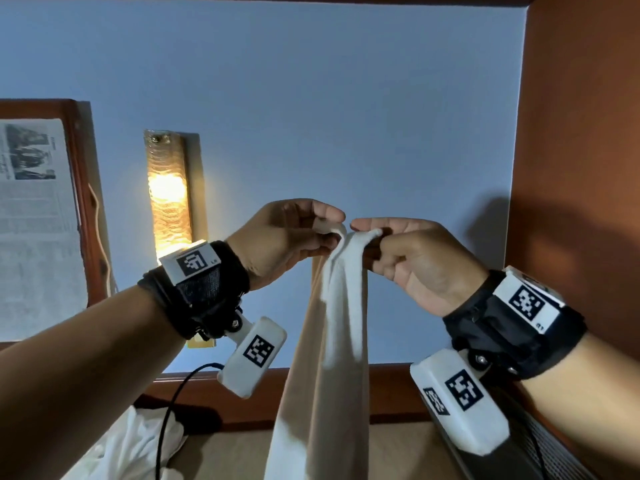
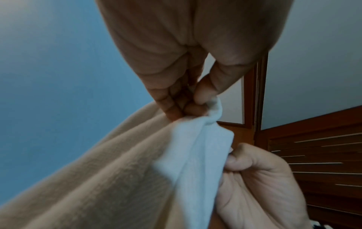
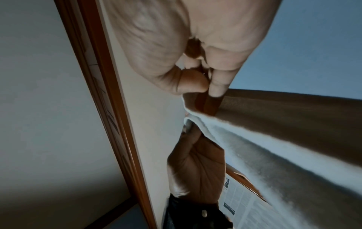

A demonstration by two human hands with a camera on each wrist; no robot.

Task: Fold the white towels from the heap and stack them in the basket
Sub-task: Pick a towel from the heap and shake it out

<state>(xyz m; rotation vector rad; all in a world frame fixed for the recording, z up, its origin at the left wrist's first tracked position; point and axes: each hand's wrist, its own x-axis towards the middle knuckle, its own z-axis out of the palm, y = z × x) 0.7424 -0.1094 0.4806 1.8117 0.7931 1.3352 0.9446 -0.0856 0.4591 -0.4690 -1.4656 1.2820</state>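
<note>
- Pinching the top edge of a white towel [image 1: 341, 299], the left hand [image 1: 284, 237] and the right hand [image 1: 412, 261] meet almost fingertip to fingertip at the centre of the head view.
- The left hand's thumb and fingers are curled onto a bunched corner of the cloth; the left wrist view shows the same pinch, thumb pressed against the fingertips with fabric between them.
- The right hand's thumb and forefinger clamp the neighbouring bit of edge, its other fingers curled toward the palm.
- From the two grips the towel hangs straight down in long folds, reaching the bottom edge of the frame at centre.
- Both wrists carry black straps with white marker blocks.
- A heap of white cloth [image 1: 135, 445] lies at the lower left, with a black cable [image 1: 169, 410] crossing over it.
- A dark slatted basket [image 1: 554, 455] shows at the lower right, partly behind the right wrist.
- A lit wall lamp [image 1: 168, 192] glows at centre left on the blue wall [image 1: 311, 98], and a framed newspaper page [image 1: 34, 220] hangs at the far left.
</note>
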